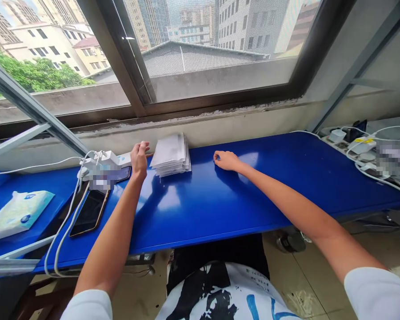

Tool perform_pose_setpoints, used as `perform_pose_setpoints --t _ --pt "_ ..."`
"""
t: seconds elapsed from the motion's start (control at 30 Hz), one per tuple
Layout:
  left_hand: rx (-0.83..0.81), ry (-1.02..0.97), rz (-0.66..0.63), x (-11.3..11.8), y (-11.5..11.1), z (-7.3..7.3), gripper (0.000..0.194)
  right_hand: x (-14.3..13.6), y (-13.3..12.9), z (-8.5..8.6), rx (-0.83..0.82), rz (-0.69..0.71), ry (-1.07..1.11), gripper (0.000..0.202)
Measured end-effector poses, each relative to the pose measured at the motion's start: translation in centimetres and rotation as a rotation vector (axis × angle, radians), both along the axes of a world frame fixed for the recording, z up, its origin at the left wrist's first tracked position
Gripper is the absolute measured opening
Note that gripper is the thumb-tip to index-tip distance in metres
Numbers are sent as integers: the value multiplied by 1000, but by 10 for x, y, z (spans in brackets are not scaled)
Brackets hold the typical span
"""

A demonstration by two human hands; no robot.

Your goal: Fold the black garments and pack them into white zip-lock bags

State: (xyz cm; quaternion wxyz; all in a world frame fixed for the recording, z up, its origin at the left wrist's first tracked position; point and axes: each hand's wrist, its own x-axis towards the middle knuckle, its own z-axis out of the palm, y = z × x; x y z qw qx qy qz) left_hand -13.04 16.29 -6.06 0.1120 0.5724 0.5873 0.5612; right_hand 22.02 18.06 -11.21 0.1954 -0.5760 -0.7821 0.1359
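A stack of thin white sheets or sleeves (170, 155) stands on the blue table (200, 213) near the wall, its layers slightly uneven. Just left of it and apart from it, my left hand (139, 159) is raised with its fingers curled in; nothing shows in it. To the right of the stack, my right hand (226, 160) is at the tabletop, fingers bent into a loose ring with no object visible inside. Bare table separates this hand from the stack.
On the left lie a phone (90, 211), a white power strip (103, 161) with cables and a tissue pack (22, 213). Chargers and cables (363, 144) crowd the right end. Grey metal bars (360, 66) slant up at both sides. A window (206, 49) is behind.
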Motion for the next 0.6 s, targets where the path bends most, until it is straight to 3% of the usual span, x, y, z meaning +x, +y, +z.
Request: perform_pose_setpoints --t 0.1,0.17,0.3,0.47,0.6 --pt "-27 -26 93 -7 -11 -20 41 -5 -7 -6 65 -53 -6 22" --pt "-31 -13 144 -7 -17 -26 40 -4 -16 -9 86 -11 -5 23" --pt "-46 -119 185 -7 -12 -23 41 5 -26 -3 89 90 22 20" --pt "-108 -287 102 -9 -8 -16 31 13 -24 8 139 64 102 22" --pt "9 -234 90 -1 -20 -8 39 14 -26 12 163 52 172 33"
